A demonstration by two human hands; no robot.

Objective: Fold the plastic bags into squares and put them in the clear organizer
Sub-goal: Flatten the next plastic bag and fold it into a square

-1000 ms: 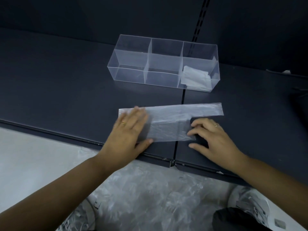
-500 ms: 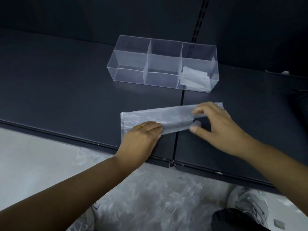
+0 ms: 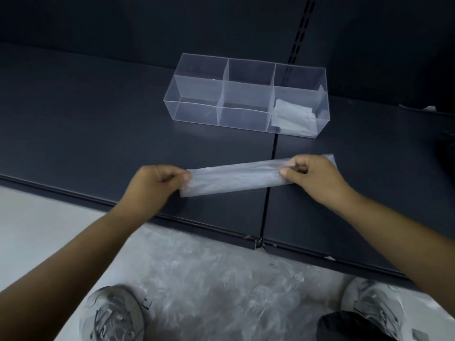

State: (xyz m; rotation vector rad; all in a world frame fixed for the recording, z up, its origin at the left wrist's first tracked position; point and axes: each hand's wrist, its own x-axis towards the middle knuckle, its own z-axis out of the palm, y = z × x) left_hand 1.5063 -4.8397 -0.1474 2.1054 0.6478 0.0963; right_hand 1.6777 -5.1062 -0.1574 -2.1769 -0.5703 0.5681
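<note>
Head view: a translucent plastic bag, folded into a long narrow strip, is held at both ends over a dark grey metal shelf. Its left end is pinched between the thumb and curled fingers of the left hand. Its right end is pinched in the same way by the right hand, and a short tip of the strip is seen beyond that hand's knuckles. The strip is stretched across the seam between two shelf panels, with its right end slightly farther away than its left. Whether it rests on the shelf or is held just above it cannot be told.

Farther back on the shelf, well apart from the strip, a clear rectangular plastic organizer with three compartments in a row is placed. Whitish folded plastic bags are seen in its right compartment; nothing is made out in the middle and left ones.

Near the shelf's front edge, on the pale floor, a heap of crumpled clear plastic bags is spread between two grey shoes, one on the left and one on the right. A black rounded object is seen at the near right.
</note>
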